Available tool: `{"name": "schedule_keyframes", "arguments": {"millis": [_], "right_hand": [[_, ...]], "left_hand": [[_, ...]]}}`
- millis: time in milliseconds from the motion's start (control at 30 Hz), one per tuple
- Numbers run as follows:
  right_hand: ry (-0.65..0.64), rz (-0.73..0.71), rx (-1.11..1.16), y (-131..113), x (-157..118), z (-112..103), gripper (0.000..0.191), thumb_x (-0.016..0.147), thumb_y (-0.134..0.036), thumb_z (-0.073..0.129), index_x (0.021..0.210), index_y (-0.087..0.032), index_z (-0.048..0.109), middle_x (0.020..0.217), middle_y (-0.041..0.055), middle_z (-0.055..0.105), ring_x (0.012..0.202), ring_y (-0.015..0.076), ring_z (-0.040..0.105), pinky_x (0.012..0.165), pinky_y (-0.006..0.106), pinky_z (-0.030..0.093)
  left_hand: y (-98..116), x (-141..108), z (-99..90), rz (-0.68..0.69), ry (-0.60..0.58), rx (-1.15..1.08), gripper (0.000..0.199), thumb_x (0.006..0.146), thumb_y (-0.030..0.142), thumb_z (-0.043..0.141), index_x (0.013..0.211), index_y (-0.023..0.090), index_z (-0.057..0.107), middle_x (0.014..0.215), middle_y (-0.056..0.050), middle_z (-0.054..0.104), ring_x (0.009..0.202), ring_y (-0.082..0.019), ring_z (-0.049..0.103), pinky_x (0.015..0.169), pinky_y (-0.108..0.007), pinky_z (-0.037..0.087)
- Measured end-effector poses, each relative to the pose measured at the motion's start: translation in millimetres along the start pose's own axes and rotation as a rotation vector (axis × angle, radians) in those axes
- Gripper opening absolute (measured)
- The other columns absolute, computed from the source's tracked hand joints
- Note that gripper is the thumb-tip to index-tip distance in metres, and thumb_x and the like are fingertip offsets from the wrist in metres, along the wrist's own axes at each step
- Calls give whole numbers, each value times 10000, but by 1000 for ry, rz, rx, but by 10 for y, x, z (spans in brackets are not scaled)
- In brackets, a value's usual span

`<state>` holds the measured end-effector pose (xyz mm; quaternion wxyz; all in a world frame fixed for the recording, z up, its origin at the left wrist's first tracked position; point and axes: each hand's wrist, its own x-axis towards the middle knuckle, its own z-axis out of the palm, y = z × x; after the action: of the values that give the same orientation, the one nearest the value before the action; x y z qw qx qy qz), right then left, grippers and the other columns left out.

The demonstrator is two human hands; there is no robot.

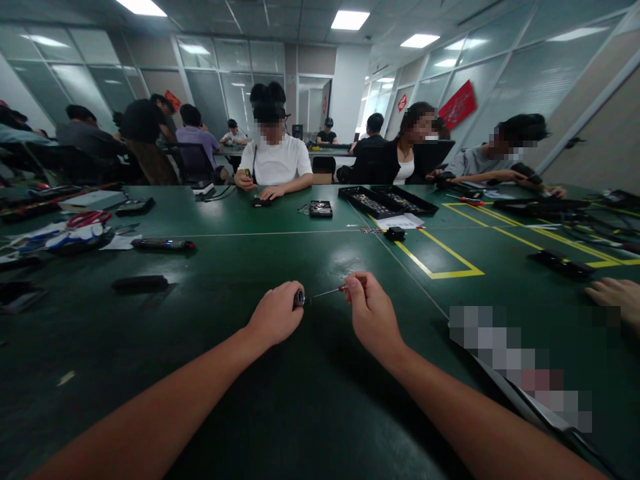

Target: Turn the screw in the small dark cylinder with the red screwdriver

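My left hand (279,312) is closed around a dark cylindrical object (299,298); its round end pokes out toward the right, and the rest is hidden in my fingers. In my right hand (369,308) I grip a thin screwdriver (329,293) with a reddish handle. Its metal shaft points left, with the tip close to the cylinder's end; whether they touch I cannot tell. Both hands are over the green table (320,400). Off to the left lies a black elongated case or part (141,284), and beyond it a dark pen-like tool (163,245) with a red end.
Red-handled pliers or scissors (89,219) lie among tools at the left. Black parts trays (370,202), a small black block (395,233) and yellow tape outlines (457,274) are farther right. A co-worker's hand (617,300) rests at the right edge. A person in white (275,163) works opposite.
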<state>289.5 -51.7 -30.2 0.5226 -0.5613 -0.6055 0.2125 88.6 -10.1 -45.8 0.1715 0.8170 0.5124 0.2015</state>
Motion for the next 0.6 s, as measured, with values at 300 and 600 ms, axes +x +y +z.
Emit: {"name": "schedule_keyframes", "arguments": {"millis": [300, 600], "right_hand": [[43, 11, 29, 11, 40, -26, 280, 1011, -458, 436, 943, -229, 584, 766, 18, 645, 681, 200, 591, 647, 326, 430], [48, 5, 49, 15, 41, -24, 272, 1025, -440, 419, 971, -232, 584, 793, 14, 633, 719, 195, 595, 674, 327, 438]], "left_hand": [[-78, 37, -116, -13, -4, 22, 304, 898, 154, 521, 1184, 192, 614, 1119, -97, 644, 973, -251, 619, 784, -368, 475], [-48, 127, -200, 60, -121, 127, 297, 863, 178, 534, 1136, 220, 645, 1083, -88, 660, 962, -270, 627, 772, -384, 474]]}}
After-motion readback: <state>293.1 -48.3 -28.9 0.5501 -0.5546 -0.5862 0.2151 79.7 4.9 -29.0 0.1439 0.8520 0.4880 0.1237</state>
